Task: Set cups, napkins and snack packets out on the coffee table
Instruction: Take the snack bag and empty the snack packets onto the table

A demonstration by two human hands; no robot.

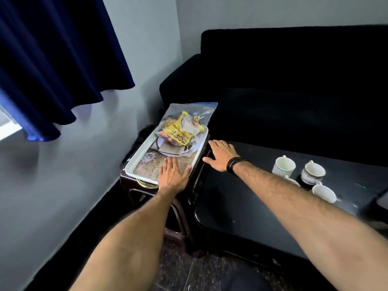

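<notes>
A white tray [138, 156] sits on a small dark side stool [134, 185] left of the black coffee table [241, 202]. Inside the tray lies a clear zip bag [189, 114] with a yellow snack packet [180, 131] and other packets, over a patterned liner. My left hand [173, 175] rests flat on the tray's near end, fingers apart, holding nothing. My right hand [220, 156] hovers open just right of the tray's right rim, wearing a black wristband. Several white cups [284, 165] stand on the coffee table at the right.
A dark sofa [294, 80] runs behind the coffee table. A navy curtain [52, 59] hangs at the left over a grey wall. A dark object [382, 198] sits at the table's right edge. Patterned floor shows below.
</notes>
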